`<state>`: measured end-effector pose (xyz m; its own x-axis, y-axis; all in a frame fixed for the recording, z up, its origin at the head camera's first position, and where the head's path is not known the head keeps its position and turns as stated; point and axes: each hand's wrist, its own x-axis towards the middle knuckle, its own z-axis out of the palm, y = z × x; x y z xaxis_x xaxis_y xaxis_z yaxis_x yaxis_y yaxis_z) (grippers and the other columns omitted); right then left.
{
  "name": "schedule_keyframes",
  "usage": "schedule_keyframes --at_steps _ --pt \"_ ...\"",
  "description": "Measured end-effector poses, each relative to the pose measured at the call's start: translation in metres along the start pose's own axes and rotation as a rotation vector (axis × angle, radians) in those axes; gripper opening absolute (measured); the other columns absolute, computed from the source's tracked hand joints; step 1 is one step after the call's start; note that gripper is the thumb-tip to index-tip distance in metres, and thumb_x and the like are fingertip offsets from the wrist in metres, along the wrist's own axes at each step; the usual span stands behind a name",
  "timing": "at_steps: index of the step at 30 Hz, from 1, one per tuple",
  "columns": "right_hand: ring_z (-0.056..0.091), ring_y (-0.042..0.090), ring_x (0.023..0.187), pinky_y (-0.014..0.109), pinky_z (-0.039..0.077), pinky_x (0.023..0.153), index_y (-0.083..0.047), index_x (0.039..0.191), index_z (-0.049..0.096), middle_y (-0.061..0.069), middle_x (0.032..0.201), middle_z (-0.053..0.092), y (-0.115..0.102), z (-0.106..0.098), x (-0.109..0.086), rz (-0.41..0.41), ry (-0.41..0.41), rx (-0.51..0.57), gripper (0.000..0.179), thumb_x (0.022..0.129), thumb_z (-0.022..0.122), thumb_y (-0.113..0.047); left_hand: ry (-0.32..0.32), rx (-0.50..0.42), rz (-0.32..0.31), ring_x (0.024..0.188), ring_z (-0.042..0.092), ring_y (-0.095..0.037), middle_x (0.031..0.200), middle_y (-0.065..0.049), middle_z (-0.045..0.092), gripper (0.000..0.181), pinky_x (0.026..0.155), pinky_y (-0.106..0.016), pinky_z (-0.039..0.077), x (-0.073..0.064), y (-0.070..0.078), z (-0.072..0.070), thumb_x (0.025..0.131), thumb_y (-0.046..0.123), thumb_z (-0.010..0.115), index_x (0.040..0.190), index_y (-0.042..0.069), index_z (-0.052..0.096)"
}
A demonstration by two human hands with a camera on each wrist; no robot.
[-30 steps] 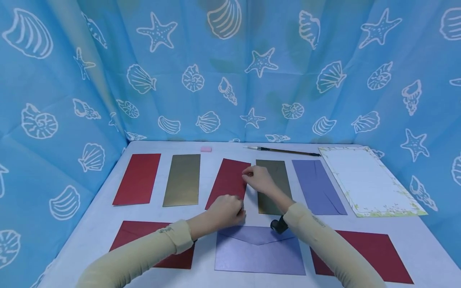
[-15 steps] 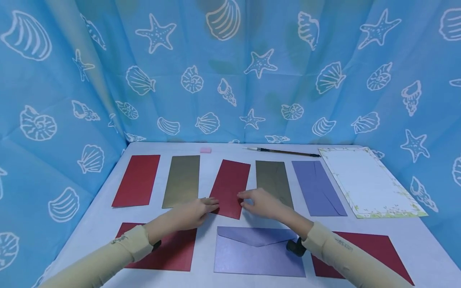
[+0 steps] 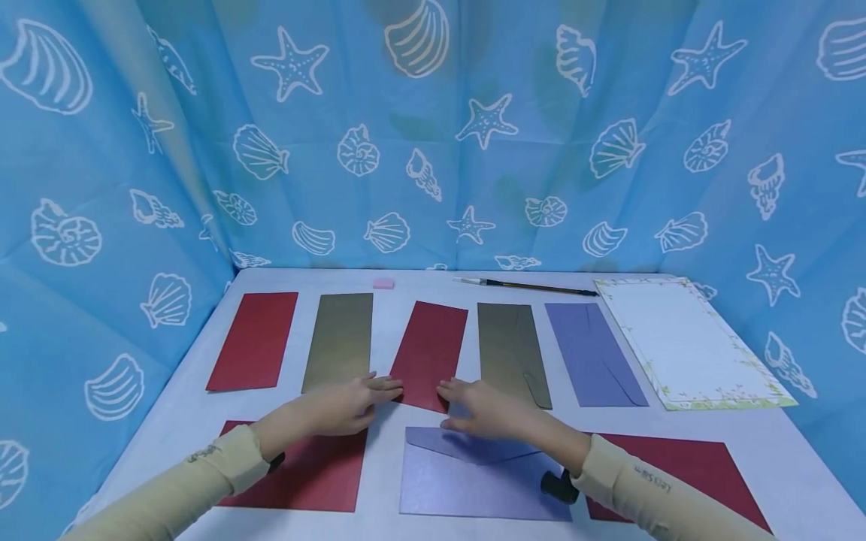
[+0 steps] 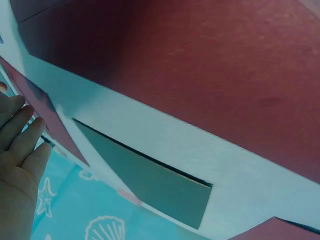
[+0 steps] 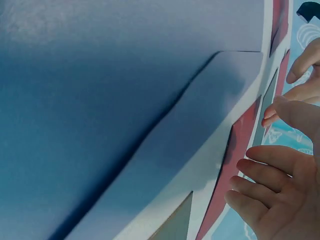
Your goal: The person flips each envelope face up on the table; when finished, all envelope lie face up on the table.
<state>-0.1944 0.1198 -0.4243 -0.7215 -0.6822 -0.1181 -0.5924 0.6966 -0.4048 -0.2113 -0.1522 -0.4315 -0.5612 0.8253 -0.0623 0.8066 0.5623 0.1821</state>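
While both hands (image 3: pixel 345 406) (image 3: pixel 483 409) touch a red envelope's (image 3: pixel 431 353) edges, tabletop (image 3: pixel 388 330) surrounds it.

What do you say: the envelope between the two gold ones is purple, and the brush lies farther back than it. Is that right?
Not quite: the envelope between the left gold one and the right gold one is red, not purple, as the head view shows. The brush does lie farther back.

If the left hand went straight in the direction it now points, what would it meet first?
Likely the red envelope in the middle of the back row: the left hand reaches its left edge, though contact is unclear. Across it, the right hand would come next.
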Motion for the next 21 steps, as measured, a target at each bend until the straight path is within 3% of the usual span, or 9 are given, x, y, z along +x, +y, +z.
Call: schedule_keyframes --at_steps 8,11,21 --pt "0.043 0.028 0.133 0.041 0.041 0.103 0.002 0.136 0.052 0.016 0.141 0.050 0.001 0.008 0.002 0.007 -0.008 -0.005 0.056 0.092 0.066 -0.030 -0.002 -0.012 -0.052 0.125 0.051 -0.033 0.139 -0.007 0.053 0.044 0.090 -0.036 0.052 -0.002 -0.003 0.007 0.091 0.007 0.057 0.134 0.007 0.058" --pt "0.045 0.028 0.131 0.040 0.043 0.101 0.002 0.134 0.054 0.016 0.139 0.051 0.001 0.009 0.003 0.006 -0.001 -0.017 0.055 0.092 0.066 -0.030 0.004 -0.011 -0.039 0.124 0.052 -0.031 0.138 -0.008 0.054 0.043 0.082 -0.031 0.052 -0.002 -0.003 0.007 0.090 0.006 0.058 0.133 0.006 0.058" --pt "0.051 0.029 0.126 0.039 0.047 0.097 0.005 0.128 0.059 0.018 0.134 0.056 0.003 0.005 0.010 -0.001 0.020 -0.062 0.048 0.092 0.066 -0.027 -0.007 0.008 -0.027 0.120 0.057 -0.028 0.135 -0.010 0.056 0.041 0.078 -0.026 0.052 0.004 -0.003 0.003 0.090 0.005 0.059 0.131 0.003 0.060"
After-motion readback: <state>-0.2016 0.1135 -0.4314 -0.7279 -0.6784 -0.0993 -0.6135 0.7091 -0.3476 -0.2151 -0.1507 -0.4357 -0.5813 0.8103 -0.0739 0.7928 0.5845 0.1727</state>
